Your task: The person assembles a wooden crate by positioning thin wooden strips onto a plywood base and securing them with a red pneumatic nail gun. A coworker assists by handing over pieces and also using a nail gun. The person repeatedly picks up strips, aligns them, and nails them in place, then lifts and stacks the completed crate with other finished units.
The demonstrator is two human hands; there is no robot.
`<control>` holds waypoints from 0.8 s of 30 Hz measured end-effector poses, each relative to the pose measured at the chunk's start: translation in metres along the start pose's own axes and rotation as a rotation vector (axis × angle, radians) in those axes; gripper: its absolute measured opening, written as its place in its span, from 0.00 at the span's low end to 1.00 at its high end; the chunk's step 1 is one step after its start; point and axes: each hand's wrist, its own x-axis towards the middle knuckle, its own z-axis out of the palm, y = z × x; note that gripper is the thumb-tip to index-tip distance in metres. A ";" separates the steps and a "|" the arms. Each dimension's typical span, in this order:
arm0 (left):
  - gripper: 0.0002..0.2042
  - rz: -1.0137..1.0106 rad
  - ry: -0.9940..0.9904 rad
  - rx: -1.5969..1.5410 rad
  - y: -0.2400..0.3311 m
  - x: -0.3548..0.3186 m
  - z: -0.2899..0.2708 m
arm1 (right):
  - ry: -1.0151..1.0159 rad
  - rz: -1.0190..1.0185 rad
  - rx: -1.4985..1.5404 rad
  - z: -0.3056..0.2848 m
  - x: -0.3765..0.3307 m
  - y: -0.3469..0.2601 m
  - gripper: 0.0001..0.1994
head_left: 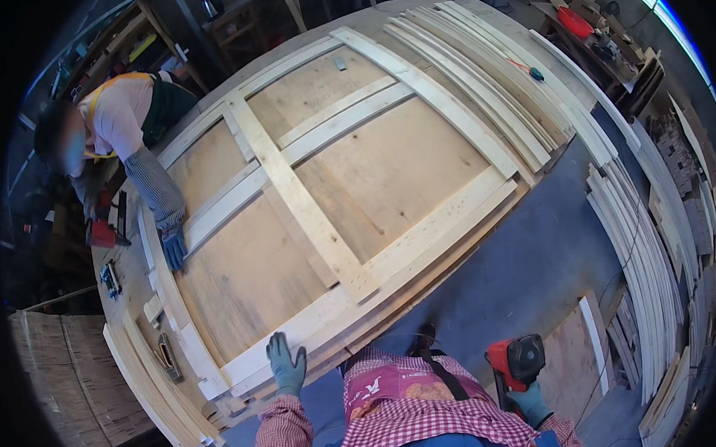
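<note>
Closest in, at 6 o'clock, checked apron and shirt of the person w/ the camera. Left hand (287,364), green glove, lies flat w/ fingers spread on the near rail of the wooden frame (337,200). Right hand (531,400), blue glove, is wrapped round a red-and-black power tool (516,362) hanging off to 4 o'clock, clear of the wood.

Progress, as I read it: frame looks mostly put together. Outer rails, one long cross batten and shorter battens all sit on the plywood sheet (388,174) mid-table. Can't tell which joints are fastened. Loose slats (479,74) stacked at 1 o'clock and short offcuts (155,308) at 8 o'clock suggest pieces left to fit.

At 9–10 o'clock a co-worker's gloved hand (172,249) presses the far-left rail.

Containers: only a red tub (574,22) at 1–2 o'clock on a cluttered bench; contents too small to tell.
</note>
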 end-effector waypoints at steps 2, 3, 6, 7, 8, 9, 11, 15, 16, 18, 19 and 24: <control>0.32 0.151 -0.001 0.007 0.065 0.060 0.006 | 0.012 -0.106 0.051 -0.034 0.038 0.024 0.36; 0.32 0.214 0.014 -0.008 0.093 0.093 0.009 | 0.090 -0.154 0.032 -0.044 0.062 0.043 0.35; 0.31 0.334 0.082 -0.026 0.162 0.178 0.020 | -0.122 0.010 0.382 -0.101 0.086 -0.081 0.32; 0.31 0.360 0.086 -0.015 0.180 0.205 0.027 | -0.125 -0.025 0.366 -0.115 0.119 -0.079 0.30; 0.31 0.371 0.117 -0.030 0.194 0.231 0.038 | -0.134 -0.056 0.349 -0.131 0.160 -0.074 0.29; 0.31 0.361 0.109 -0.025 0.211 0.257 0.048 | -0.138 -0.105 0.350 -0.139 0.177 -0.102 0.23; 0.32 0.403 0.153 -0.007 0.241 0.315 0.068 | -0.159 -0.229 0.379 -0.156 0.200 -0.193 0.09; 0.32 0.327 0.202 0.068 0.297 0.450 0.118 | -0.293 -0.187 0.330 -0.192 0.307 -0.291 0.14; 0.33 0.307 0.202 0.103 0.305 0.483 0.130 | -0.304 -0.195 0.330 -0.193 0.328 -0.323 0.14; 0.35 0.245 0.180 0.191 0.319 0.540 0.151 | -0.334 -0.204 0.342 -0.191 0.364 -0.379 0.12; 0.37 0.216 0.147 0.231 0.325 0.565 0.160 | -0.335 -0.190 0.331 -0.191 0.382 -0.397 0.11; 0.49 0.088 -0.013 0.338 0.354 0.652 0.190 | -0.326 -0.132 0.260 -0.186 0.453 -0.448 0.08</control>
